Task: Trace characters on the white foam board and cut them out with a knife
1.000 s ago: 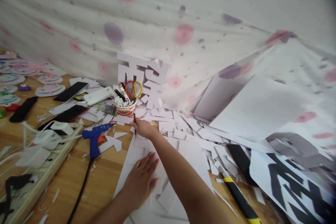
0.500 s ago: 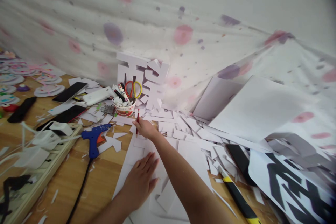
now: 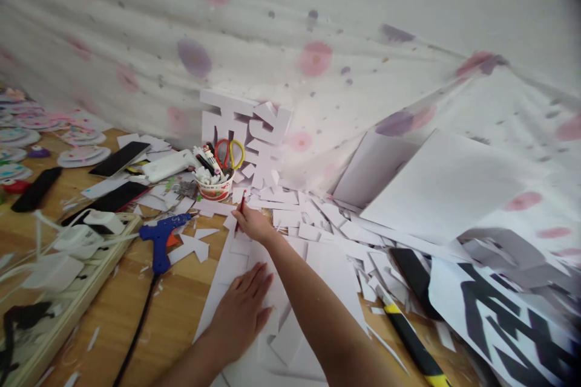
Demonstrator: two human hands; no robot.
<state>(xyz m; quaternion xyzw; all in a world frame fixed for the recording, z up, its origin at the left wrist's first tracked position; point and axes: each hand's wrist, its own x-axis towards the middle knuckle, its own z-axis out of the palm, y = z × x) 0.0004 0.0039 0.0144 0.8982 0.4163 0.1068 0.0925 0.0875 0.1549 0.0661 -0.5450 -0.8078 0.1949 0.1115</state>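
My right hand (image 3: 252, 223) grips a dark red pencil (image 3: 242, 202), held near upright over the far left part of a white board (image 3: 213, 308). Flat on the white pieces lying on that board rests my left hand (image 3: 242, 309), fingers stretched out and nothing held. White cut pieces (image 3: 290, 338) lie beside and under the left hand. Whether the pencil tip touches the board is hard to tell.
Left of the board are a blue glue gun (image 3: 158, 239) and a power strip (image 3: 104, 272). A cup of pens and scissors (image 3: 215, 187) stands before a white cut-out character (image 3: 267, 151). Paper scraps, a yellow-black cutter (image 3: 411, 338) and a printed sheet (image 3: 494, 320) lie right.
The pencil's upper end tilts slightly more to the right, and my right hand has shifted a little. My left hand has stayed in place.
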